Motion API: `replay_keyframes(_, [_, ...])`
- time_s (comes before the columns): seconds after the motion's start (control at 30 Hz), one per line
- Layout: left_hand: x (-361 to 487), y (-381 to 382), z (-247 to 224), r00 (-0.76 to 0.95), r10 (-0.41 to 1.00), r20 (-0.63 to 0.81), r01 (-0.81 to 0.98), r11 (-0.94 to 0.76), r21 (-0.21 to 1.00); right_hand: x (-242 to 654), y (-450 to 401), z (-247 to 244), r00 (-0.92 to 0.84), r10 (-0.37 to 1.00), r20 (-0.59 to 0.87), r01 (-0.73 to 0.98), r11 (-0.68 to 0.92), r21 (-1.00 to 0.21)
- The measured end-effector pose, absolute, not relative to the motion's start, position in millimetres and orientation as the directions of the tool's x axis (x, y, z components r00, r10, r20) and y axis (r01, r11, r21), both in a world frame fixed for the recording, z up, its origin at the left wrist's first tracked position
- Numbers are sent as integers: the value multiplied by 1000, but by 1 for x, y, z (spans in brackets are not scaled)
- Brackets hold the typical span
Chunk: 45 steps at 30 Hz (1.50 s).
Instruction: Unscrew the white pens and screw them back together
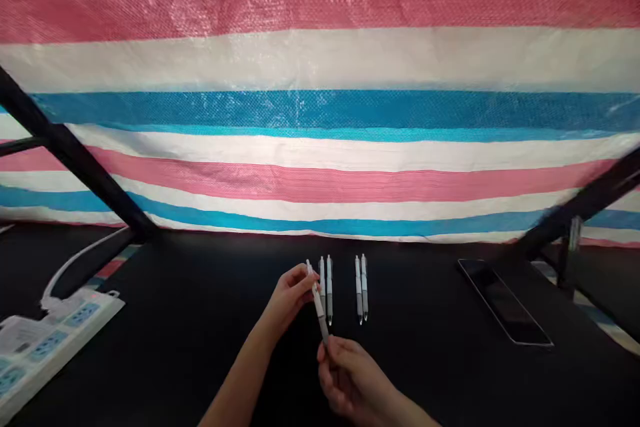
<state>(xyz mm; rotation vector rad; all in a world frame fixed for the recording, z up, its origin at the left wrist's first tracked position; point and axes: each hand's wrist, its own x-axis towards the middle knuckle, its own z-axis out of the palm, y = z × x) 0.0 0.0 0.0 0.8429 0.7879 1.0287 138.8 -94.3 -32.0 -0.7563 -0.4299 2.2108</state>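
Note:
A white pen with a grey grip [319, 303] is held at a slant between my two hands, above the black table. My left hand [291, 290] pinches it near its upper end. Lower down, the fingers of my right hand [353, 373] close around the grey end, hiding the tip. Just beyond the held pen, two similar pens [329, 290] lie side by side on the table, one partly covered by my left fingers and the held pen. Another pair of white and grey pens [361, 288] lies a little to the right.
A smartphone [505, 302] lies on the right of the black table [200, 320]. At the left is a white power strip [60, 340] with a cable plugged in. Black frame bars [85, 160] slope on both sides, and a striped tarp [320, 60] hangs behind.

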Motion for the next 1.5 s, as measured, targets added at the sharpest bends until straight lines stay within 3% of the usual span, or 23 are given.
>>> replay_keyframes(0.17, [1,2,0,316,937,-146,-420,277,864,140,-97,-23,-518,745,-420,-551,-666,-502])
replay_keyframes(0.33, [1,1,0,343,932,-113,-437,265,860,140,-96,-18,-503,786,-359,-557,-613,-560])
replay_keyframes(0.53, [5,0,-2,377,921,-101,-488,290,823,142,-94,-25,-585,763,-274,-588,-632,-504])
replay_keyframes(0.93, [9,-4,5,200,979,-27,-281,84,956,147,-92,-5,-603,700,-383,-590,-714,-376])
replay_keyframes(1.5, [8,-2,6,153,988,-17,-291,62,955,147,-92,-1,-580,693,-429,-592,-720,-363])
